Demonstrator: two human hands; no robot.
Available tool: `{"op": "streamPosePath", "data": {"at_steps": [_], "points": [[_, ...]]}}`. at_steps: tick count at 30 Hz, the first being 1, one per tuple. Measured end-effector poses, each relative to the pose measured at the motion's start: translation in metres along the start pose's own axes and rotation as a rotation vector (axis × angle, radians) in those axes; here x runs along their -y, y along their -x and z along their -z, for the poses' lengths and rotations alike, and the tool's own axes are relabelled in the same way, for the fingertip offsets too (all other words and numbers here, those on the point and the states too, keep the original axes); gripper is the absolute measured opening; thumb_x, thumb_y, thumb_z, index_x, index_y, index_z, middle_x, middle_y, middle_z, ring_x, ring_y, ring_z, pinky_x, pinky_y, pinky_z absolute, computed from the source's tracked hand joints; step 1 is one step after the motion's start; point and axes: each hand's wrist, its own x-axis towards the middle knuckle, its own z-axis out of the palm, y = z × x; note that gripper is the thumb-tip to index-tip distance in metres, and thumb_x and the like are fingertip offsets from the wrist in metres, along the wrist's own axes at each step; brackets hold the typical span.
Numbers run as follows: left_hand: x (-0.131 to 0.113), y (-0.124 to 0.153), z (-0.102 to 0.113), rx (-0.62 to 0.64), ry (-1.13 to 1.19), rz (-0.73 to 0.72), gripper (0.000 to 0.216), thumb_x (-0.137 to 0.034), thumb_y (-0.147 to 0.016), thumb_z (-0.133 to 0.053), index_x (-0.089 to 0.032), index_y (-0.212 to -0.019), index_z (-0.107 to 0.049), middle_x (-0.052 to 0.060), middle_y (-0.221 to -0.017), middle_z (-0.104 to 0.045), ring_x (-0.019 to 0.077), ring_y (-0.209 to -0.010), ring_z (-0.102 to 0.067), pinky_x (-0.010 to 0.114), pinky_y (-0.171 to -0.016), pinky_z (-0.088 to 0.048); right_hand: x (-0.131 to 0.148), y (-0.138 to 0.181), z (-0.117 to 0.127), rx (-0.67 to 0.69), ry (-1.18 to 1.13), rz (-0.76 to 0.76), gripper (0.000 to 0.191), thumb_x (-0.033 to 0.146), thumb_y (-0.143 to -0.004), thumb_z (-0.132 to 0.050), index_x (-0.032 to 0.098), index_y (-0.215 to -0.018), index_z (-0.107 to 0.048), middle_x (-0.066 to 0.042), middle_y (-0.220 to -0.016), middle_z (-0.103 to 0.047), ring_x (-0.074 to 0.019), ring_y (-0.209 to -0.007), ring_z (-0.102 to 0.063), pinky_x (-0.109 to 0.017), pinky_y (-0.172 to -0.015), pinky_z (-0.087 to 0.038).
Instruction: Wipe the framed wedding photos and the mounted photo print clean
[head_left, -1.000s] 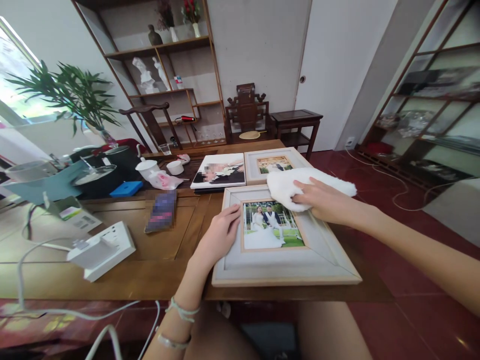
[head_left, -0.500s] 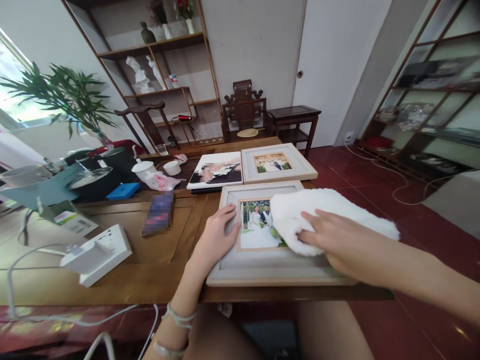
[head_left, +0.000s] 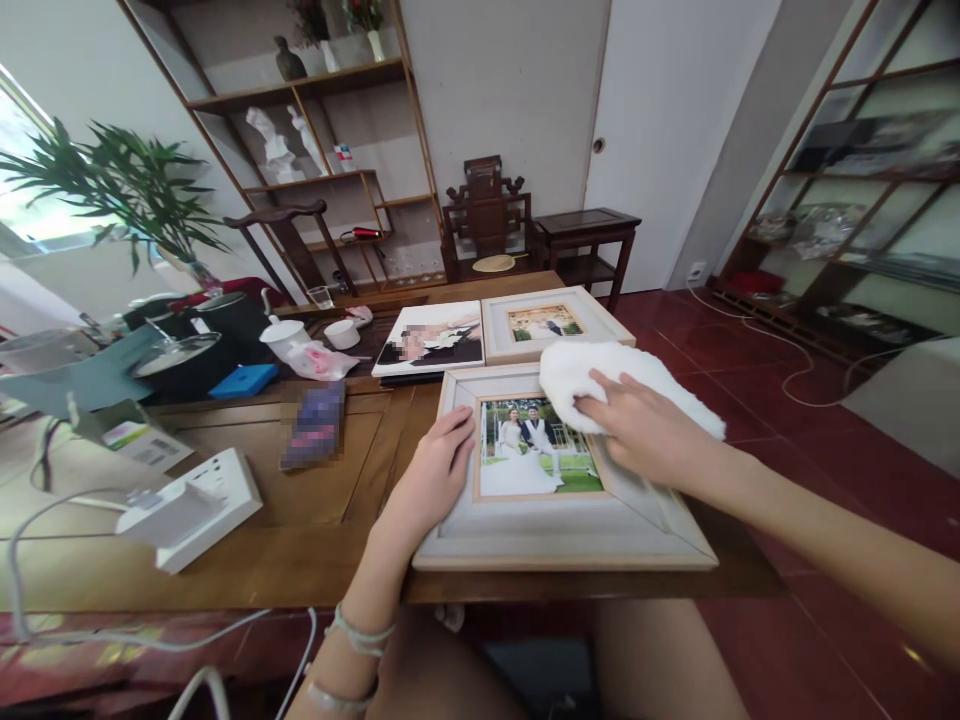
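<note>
A light wooden picture frame (head_left: 570, 545) with a wide pale border lies face up at the table's front edge. Inside it is a photo (head_left: 525, 450) of a couple in wedding clothes on a lawn. My left hand (head_left: 435, 475) rests along the frame's left side, fingers stretched flat over the border. Over the frame's upper right part, my right hand (head_left: 637, 425) grips a fluffy white cloth (head_left: 652, 375), its fingers pressed into the pile. The cloth covers the upper right border and hangs past the frame's right side.
Behind lie a second framed photo (head_left: 551, 348) and a white-edged photo panel (head_left: 431, 335). To the left are a power strip (head_left: 210, 510), an opened carton (head_left: 135, 440), a blue box (head_left: 244, 380), a white cup (head_left: 343, 334) and dark pots (head_left: 180, 365). Cables run along the left.
My right hand has moved the cloth up and away from me, off the photo and the lower right border, which now show. My left hand has stayed in place.
</note>
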Motion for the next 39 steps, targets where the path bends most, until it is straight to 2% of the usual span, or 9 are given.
{"op": "streamPosePath", "data": {"at_steps": [4, 8, 13, 17, 23, 26, 30, 35, 39], "points": [[-0.001, 0.000, 0.000, 0.005, -0.007, 0.007, 0.034, -0.020, -0.092, -0.040, -0.010, -0.116, -0.062, 0.016, -0.132, -0.055, 0.0255, -0.126, -0.049, 0.043, -0.106, -0.040, -0.016, -0.024, -0.013, -0.017, 0.036, 0.017, 0.051, 0.000, -0.069, -0.045, 0.007, -0.117, -0.059, -0.019, -0.106, -0.066, -0.0368, -0.120, -0.047, -0.051, -0.094, -0.041], [-0.001, 0.000, -0.001, -0.018, -0.014, 0.005, 0.033, -0.019, -0.092, -0.039, -0.012, -0.115, -0.063, 0.014, -0.131, -0.056, 0.0249, -0.124, -0.050, 0.044, -0.106, -0.040, -0.014, -0.024, -0.014, -0.007, 0.071, 0.067, 0.045, -0.001, -0.068, -0.047, 0.007, -0.110, -0.063, -0.021, -0.113, -0.063, -0.0393, -0.122, -0.043, -0.054, -0.098, -0.034], [0.001, -0.001, -0.003, -0.032, -0.002, 0.001, 0.033, -0.019, -0.091, -0.040, -0.011, -0.113, -0.064, 0.015, -0.130, -0.057, 0.0253, -0.124, -0.051, 0.044, -0.106, -0.041, 0.005, 0.000, 0.005, 0.060, 0.079, 0.182, 0.037, 0.000, -0.066, -0.048, 0.012, -0.096, -0.067, -0.020, -0.107, -0.066, -0.0380, -0.116, -0.049, -0.052, -0.092, -0.041], [0.002, 0.000, -0.004, -0.044, -0.008, 0.000, 0.033, -0.020, -0.091, -0.041, -0.011, -0.113, -0.064, 0.015, -0.129, -0.058, 0.0255, -0.123, -0.052, 0.044, -0.105, -0.041, 0.026, 0.035, 0.026, 0.095, 0.000, 0.216, 0.039, -0.001, -0.059, -0.049, 0.017, -0.089, -0.068, -0.017, -0.108, -0.067, -0.0344, -0.114, -0.054, -0.049, -0.094, -0.044], [0.002, 0.000, -0.005, -0.067, -0.014, -0.006, 0.033, -0.021, -0.091, -0.041, -0.013, -0.112, -0.064, 0.014, -0.127, -0.060, 0.0247, -0.121, -0.053, 0.044, -0.104, -0.042, 0.047, 0.071, 0.041, 0.018, -0.185, 0.251, 0.053, 0.002, -0.054, -0.047, 0.027, -0.097, -0.066, -0.007, -0.106, -0.071, -0.0262, -0.106, -0.062, -0.041, -0.093, -0.049], [0.002, 0.000, -0.005, -0.072, -0.025, -0.011, 0.032, -0.020, -0.091, -0.041, -0.013, -0.111, -0.065, 0.014, -0.126, -0.060, 0.0248, -0.121, -0.054, 0.044, -0.104, -0.043, 0.042, 0.061, 0.032, 0.033, -0.194, 0.198, 0.053, 0.004, -0.056, -0.050, 0.023, -0.102, -0.066, -0.013, -0.121, -0.064, -0.0287, -0.115, -0.056, -0.042, -0.093, -0.049], [0.000, 0.000, -0.003, -0.067, -0.014, 0.004, 0.032, -0.019, -0.090, -0.041, -0.012, -0.109, -0.066, 0.015, -0.125, -0.060, 0.0250, -0.119, -0.055, 0.044, -0.104, -0.043, 0.019, 0.028, 0.009, 0.018, -0.151, 0.177, 0.045, 0.006, -0.064, -0.054, 0.015, -0.107, -0.065, -0.019, -0.135, -0.051, -0.0339, -0.130, -0.040, -0.051, -0.105, -0.036], [-0.002, 0.000, -0.003, -0.063, -0.009, 0.010, 0.031, -0.017, -0.089, -0.042, -0.010, -0.107, -0.066, 0.016, -0.125, -0.060, 0.0259, -0.119, -0.055, 0.043, -0.103, -0.044, -0.010, -0.014, -0.007, -0.067, -0.055, 0.215, 0.046, 0.004, -0.070, -0.053, 0.013, -0.114, -0.063, -0.019, -0.136, -0.048, -0.0349, -0.134, -0.032, -0.055, -0.106, -0.028], [-0.002, 0.000, -0.003, -0.071, -0.010, 0.018, 0.030, -0.018, -0.090, -0.042, -0.012, -0.107, -0.066, 0.014, -0.125, -0.060, 0.0257, -0.119, -0.055, 0.044, -0.103, -0.044, -0.011, -0.029, -0.013, -0.011, -0.007, 0.199, 0.046, 0.005, -0.071, -0.054, 0.012, -0.116, -0.063, -0.020, -0.139, -0.046, -0.0376, -0.134, -0.030, -0.059, -0.105, -0.025]]}}
